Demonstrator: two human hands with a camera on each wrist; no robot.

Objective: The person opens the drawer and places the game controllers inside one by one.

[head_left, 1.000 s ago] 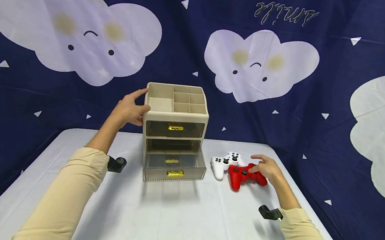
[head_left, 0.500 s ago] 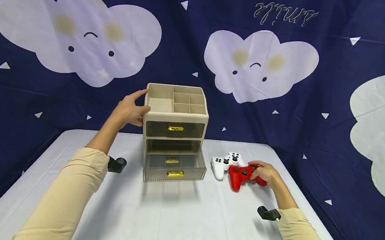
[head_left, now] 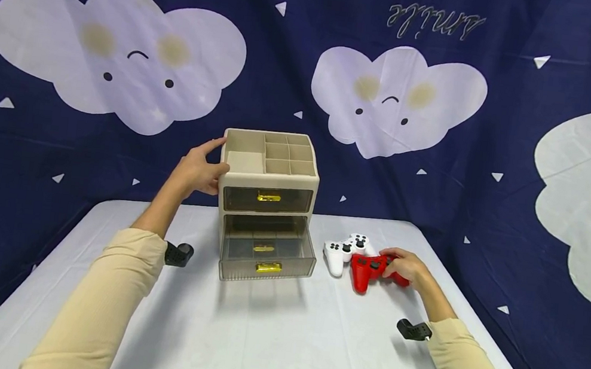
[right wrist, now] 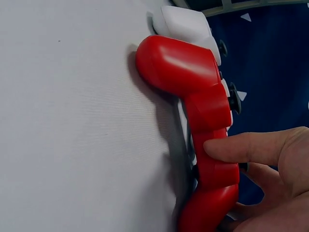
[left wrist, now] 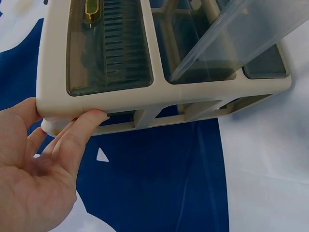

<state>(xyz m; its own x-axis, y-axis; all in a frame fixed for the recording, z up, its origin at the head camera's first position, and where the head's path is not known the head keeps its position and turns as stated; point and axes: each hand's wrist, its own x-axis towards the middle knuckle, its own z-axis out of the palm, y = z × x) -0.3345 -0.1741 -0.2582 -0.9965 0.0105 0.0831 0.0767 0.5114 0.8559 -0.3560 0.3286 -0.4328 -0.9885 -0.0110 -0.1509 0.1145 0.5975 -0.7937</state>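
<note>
A cream drawer organizer [head_left: 270, 176] stands on the table, its upper drawer closed and its clear lower drawer [head_left: 268, 266] pulled out. My left hand [head_left: 197, 169] grips the organizer's upper left edge. From the left wrist view, the left fingers [left wrist: 79, 130] lie along its rim. To the right, my right hand [head_left: 410, 267] pinches a red game controller [head_left: 365, 270], thumb on the near side. The right wrist view shows the thumb [right wrist: 246, 147] against the middle of the controller. Partly behind and under it lies a white game controller [head_left: 338, 254].
A white cloth covers the table [head_left: 258, 337]. Behind it hangs a dark blue curtain [head_left: 280, 74] with cloud prints. The organizer's top has several small compartments [head_left: 289, 152]. The pulled-out drawer juts forward over the table, left of the controllers.
My right hand has come down onto the red controller, and its thumb and fingers have closed on it. The left hand has kept its place on the organizer.
</note>
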